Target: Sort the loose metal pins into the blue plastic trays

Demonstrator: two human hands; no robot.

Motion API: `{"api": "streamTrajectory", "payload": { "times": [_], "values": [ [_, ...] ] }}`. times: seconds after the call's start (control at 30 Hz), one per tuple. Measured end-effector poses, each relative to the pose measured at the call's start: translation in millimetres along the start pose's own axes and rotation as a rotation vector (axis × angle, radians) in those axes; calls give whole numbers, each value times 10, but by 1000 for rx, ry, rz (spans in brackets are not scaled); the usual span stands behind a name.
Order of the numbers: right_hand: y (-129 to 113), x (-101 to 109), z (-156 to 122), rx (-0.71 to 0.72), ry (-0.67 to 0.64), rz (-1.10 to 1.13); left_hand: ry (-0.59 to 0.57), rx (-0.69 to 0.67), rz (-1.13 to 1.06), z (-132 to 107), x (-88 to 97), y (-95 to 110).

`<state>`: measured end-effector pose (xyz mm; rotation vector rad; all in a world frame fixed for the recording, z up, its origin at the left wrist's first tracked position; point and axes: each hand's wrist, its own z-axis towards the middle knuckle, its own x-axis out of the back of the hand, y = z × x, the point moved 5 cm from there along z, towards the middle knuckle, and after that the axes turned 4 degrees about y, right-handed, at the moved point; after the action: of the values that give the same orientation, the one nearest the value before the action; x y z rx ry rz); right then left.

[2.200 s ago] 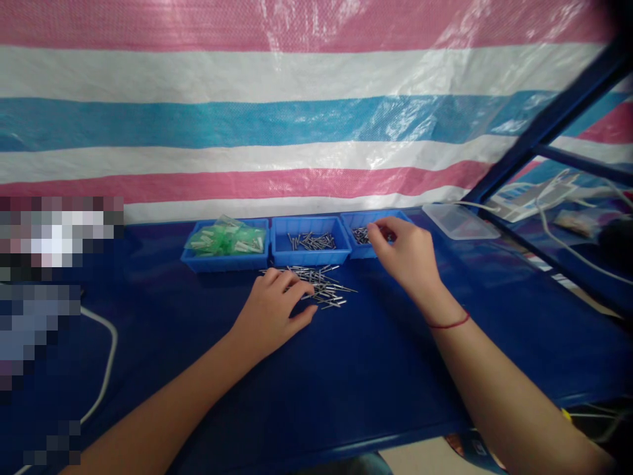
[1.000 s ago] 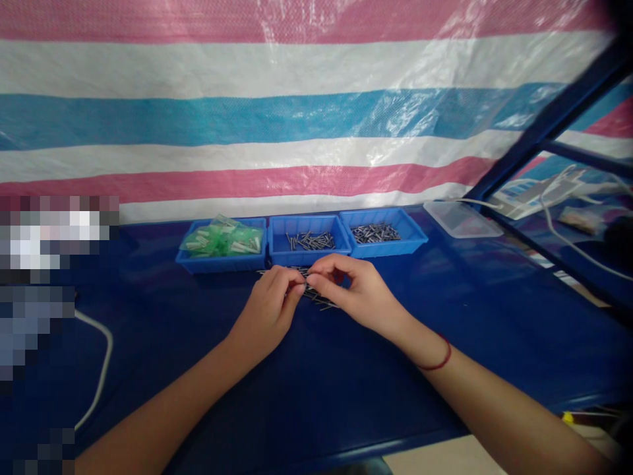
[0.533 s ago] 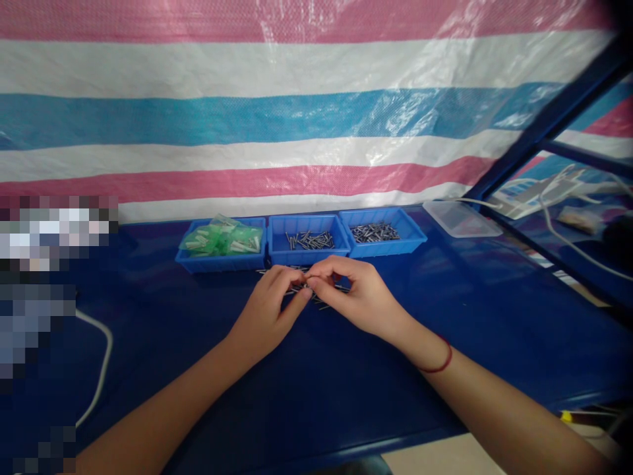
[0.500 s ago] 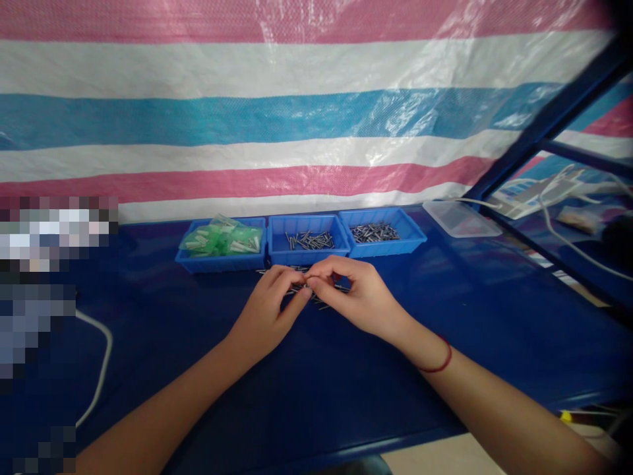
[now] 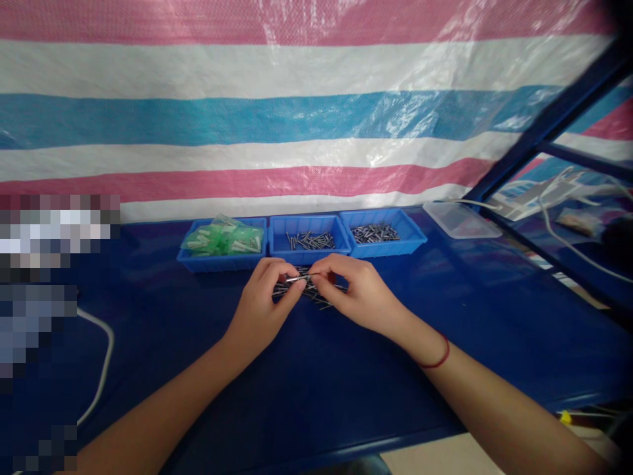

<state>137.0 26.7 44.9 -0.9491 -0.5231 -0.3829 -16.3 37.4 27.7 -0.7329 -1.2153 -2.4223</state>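
Note:
My left hand (image 5: 264, 297) pinches the left part of a thin silvery metal rod (image 5: 293, 280) between thumb and forefinger. Thumb and fingers of my right hand (image 5: 359, 290), with a thin red band round its wrist, are pressed together at the rod's right end. Whether it is one piece or two joined ones I cannot tell. Just beneath both hands lies a loose pile of thin metal rods (image 5: 316, 297) on the dark blue table (image 5: 306, 382), partly hidden by the fingers.
Behind the hands stand a blue bin (image 5: 217, 264) with green bags of pale pieces, a middle bin (image 5: 309, 254) and a right bin (image 5: 390, 246), both with small metal pieces. A clear plastic lid (image 5: 462, 221) lies right. A white cable (image 5: 109, 343) runs along the left.
My hands have drawn slightly apart, the left one shifting left. The silvery rod now shows between the fingertips, which earlier met and hid it.

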Motion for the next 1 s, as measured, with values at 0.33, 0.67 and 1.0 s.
{"api": "streamTrajectory", "payload": {
  "times": [0.33, 0.67, 1.0],
  "values": [
    [270, 398, 65, -69, 288, -195, -74, 29, 68, -20, -44, -20],
    [832, 693, 81, -252, 340, -813, -247, -120, 184, -63, -157, 25],
    [478, 578, 86, -156, 343, -604, -391, -332, 337, -163, -267, 129]
  ]
}}
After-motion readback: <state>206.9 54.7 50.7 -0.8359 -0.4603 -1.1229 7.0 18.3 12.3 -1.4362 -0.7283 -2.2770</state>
